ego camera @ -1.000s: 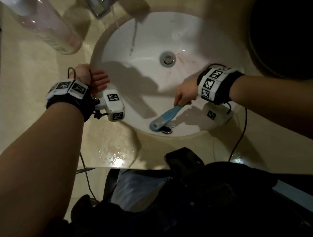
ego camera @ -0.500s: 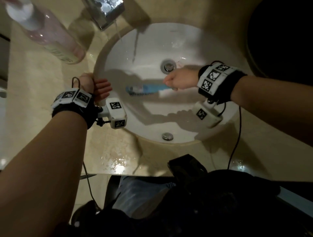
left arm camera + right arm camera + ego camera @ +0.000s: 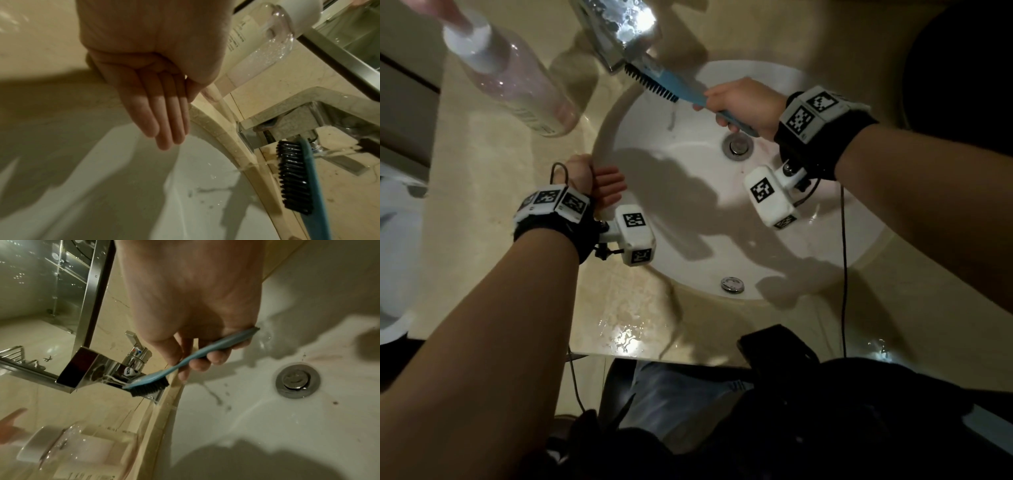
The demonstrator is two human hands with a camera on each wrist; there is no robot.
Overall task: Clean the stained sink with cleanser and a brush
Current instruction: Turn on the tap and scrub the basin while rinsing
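My right hand grips the handle of a blue brush with black bristles, its head held up under the chrome faucet spout at the back of the white sink. In the right wrist view the brush touches the spout's underside. My left hand rests on the sink's left rim with straight fingers reaching over the edge, holding nothing. Faint reddish stains show near the drain. A clear cleanser bottle with a white cap stands on the counter at the back left.
The beige stone counter surrounds the basin, wet at the front edge. An overflow hole sits in the near wall of the sink. A faucet lever and a wire rack stand behind the spout.
My right hand has lifted the brush from the near side of the basin, across the middle, up to the faucet spout at the back. The left hand has stayed on the rim.
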